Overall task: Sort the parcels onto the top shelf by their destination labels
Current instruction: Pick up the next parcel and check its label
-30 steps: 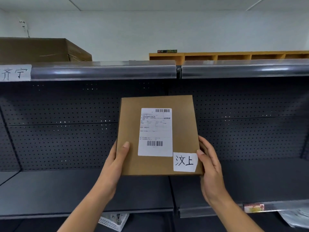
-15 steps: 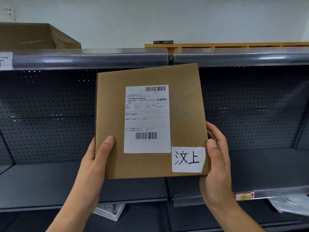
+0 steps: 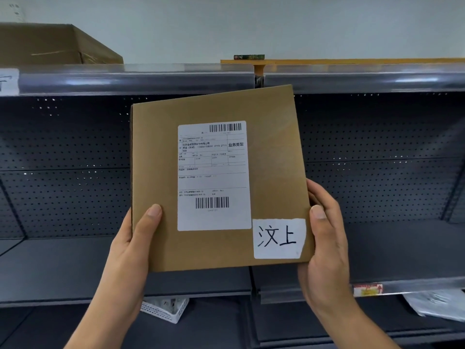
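Parcel (image 3: 219,180) held up in front of the dark shelving, its flat brown cardboard face turned toward the person, tilted slightly so the right top corner sits higher. That corner overlaps the front rail of the top shelf (image 3: 136,80); the rest hangs before the perforated back panel (image 3: 63,159). Not resting on anything — carried wholly by the hands.

Left hand (image 3: 130,245) grips the lower left edge, thumb flat on the front face, the other fingers hidden behind the card. Right hand (image 3: 324,243) grips the lower right edge the same way, thumb on the front beside the tag, fingers curled round the side.

On the face: a white printed shipping label (image 3: 214,176), upright, with a barcode at the top right and another near the bottom, and fine print lines between, mostly too small to read. At the lower right corner, a white handwritten tag (image 3: 279,238) reading 汶上 in black marker — touching the label's lower right corner.

On the top shelf at far left, a large brown carton (image 3: 50,44). A paper tag (image 3: 8,80) on the rail below it, cut off by the frame edge. A white basket (image 3: 164,309) sits on a lower shelf.
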